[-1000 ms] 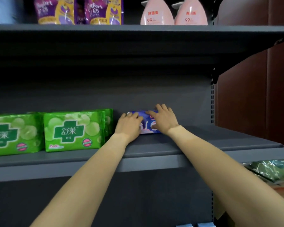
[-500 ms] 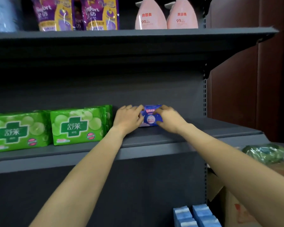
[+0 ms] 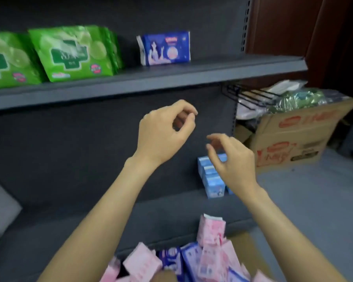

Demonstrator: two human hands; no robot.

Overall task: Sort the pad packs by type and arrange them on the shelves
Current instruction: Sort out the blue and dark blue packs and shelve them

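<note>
A dark blue pad pack [image 3: 165,47] stands upright alone on the upper grey shelf [image 3: 171,76], right of two green pad packs [image 3: 73,51]. My left hand [image 3: 163,131] hangs in the air below that shelf, fingers loosely curled and holding nothing. My right hand [image 3: 230,159] floats lower and to the right, fingers relaxed, also holding nothing. Light blue packs [image 3: 212,178] stand in a row on the lower shelf [image 3: 130,216] behind my right hand. A heap of pink and dark blue packs [image 3: 192,259] lies at the bottom.
A cardboard box [image 3: 293,139] with bagged goods on top stands on the floor to the right of the shelf unit. A black wire rack [image 3: 247,94] sticks out under the upper shelf's right end. A grey object [image 3: 0,204] sits at the far left.
Both hands let go of the dark blue pack and drew back down off the upper shelf. The view has tilted downward, bringing the lower shelf and the heap of packs into sight.
</note>
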